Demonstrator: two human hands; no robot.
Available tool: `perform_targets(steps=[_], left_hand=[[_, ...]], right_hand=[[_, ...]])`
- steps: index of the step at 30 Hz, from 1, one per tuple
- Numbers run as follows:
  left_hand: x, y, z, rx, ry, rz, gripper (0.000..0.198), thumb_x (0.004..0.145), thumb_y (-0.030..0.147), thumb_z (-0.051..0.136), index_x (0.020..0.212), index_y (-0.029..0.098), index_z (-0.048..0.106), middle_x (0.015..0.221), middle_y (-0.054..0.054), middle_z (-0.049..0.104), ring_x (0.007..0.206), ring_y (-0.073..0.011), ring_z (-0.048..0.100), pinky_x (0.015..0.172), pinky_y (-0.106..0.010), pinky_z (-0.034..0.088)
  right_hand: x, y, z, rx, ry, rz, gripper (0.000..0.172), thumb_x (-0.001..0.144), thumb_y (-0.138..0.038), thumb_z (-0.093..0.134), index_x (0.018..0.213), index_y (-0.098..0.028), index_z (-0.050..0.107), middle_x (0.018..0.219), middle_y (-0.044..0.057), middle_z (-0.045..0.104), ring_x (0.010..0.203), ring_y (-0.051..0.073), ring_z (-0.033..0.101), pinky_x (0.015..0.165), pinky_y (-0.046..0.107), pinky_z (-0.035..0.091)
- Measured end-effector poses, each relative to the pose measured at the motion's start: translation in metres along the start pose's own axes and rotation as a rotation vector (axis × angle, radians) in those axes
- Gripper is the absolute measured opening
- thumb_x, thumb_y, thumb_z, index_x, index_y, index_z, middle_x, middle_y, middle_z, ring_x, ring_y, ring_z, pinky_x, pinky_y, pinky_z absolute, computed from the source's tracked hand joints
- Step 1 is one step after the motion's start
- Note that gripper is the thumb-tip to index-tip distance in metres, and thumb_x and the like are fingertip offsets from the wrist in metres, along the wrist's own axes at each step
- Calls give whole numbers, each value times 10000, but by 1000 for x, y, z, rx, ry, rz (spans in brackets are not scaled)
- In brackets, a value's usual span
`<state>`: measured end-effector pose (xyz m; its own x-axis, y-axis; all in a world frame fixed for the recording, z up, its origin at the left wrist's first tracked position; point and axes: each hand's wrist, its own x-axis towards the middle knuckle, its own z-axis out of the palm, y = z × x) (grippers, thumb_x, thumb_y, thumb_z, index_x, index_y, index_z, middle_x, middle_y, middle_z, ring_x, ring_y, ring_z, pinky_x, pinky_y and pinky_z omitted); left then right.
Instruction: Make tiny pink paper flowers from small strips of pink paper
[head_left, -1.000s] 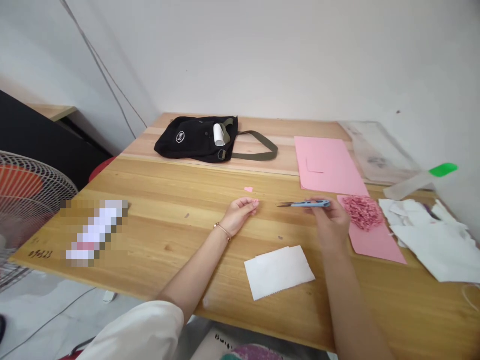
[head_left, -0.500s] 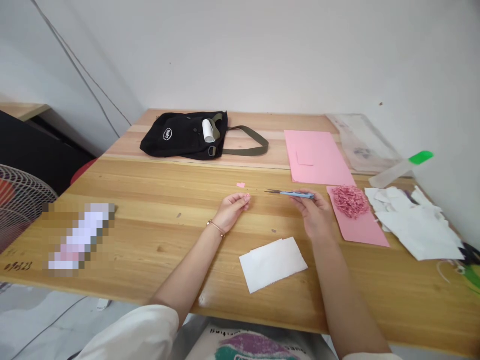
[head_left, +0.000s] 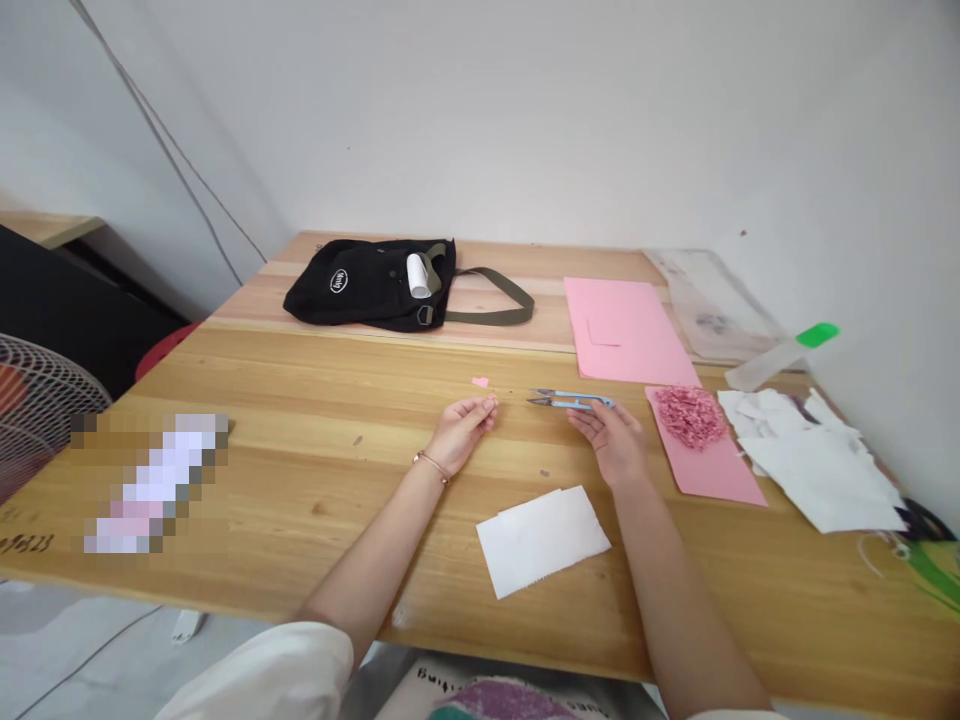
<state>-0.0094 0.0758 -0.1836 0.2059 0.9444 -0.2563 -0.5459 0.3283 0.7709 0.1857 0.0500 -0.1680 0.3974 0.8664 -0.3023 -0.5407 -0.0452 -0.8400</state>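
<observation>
"Two blades (head_left: 540, 402) spread apart; whose snips?"

"Blue snips (head_left: 564, 404), held in the right hand (head_left: 619, 436) over the surface (head_left: 300, 400), tips toward the left hand (head_left: 463, 430)."

"And that one?"

"Fingertips pinch a tiny pink piece (head_left: 492, 398), its shape too small to tell. A pink scrap (head_left: 480, 381) lies just beyond."

"Farther out?"

"White paper (head_left: 544, 542) on the near side, shredded pink heap (head_left: 691, 416) at right, black bag (head_left: 367, 285) at the back."
</observation>
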Motion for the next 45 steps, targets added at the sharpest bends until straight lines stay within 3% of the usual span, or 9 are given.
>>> perform_targets(steps=[6, 17, 25, 34, 40, 45], left_hand=[[-1, 2, 2, -29, 13, -16, 255, 477, 281, 776, 602, 101, 647, 573, 4, 575, 508, -29, 461, 513, -167, 338], [1, 2, 0, -59, 6, -39, 234, 497, 264, 771, 627, 102, 663, 618, -15, 599, 559, -39, 491, 533, -165, 356], [1, 1, -1, -65, -2, -36, 205, 517, 238, 763, 638, 104, 665, 637, -16, 608, 556, -38, 492, 535, -169, 363], [1, 1, -2, -69, -4, -30, 197, 524, 242, 758, 626, 108, 655, 617, -11, 597, 553, -39, 491, 532, -164, 363], [2, 0, -3, -50, -16, -25, 172, 549, 223, 742, 644, 110, 655, 598, -2, 587, 521, -35, 467, 531, -180, 350], [-1, 2, -1, -14, -23, -18, 172, 543, 230, 742, 637, 115, 656, 582, 6, 572, 512, -37, 444, 532, -198, 329]], right_hand=[[2, 11, 1, -61, -98, -56, 225, 504, -262, 769, 653, -161, 633, 713, -14, 690, 638, 119, 663, 650, 194, 549], [4, 20, 4, -217, -126, -109, 231, 568, -330, 729, 712, -171, 644, 749, -1, 673, 669, 134, 660, 678, 254, 547], [6, 23, 2, -186, -106, -102, 200, 573, -285, 722, 725, -179, 645, 798, 5, 676, 704, 143, 661, 709, 272, 541], [4, 19, 5, -171, -107, -80, 220, 524, -290, 744, 689, -180, 650, 740, -8, 669, 653, 133, 654, 675, 260, 543], [4, 20, 2, -219, -127, -104, 175, 578, -262, 709, 729, -194, 655, 786, -5, 667, 688, 119, 637, 771, 301, 515], [6, 23, 1, -248, -117, -133, 155, 587, -234, 689, 735, -203, 658, 724, -20, 663, 645, 106, 615, 738, 297, 505]])
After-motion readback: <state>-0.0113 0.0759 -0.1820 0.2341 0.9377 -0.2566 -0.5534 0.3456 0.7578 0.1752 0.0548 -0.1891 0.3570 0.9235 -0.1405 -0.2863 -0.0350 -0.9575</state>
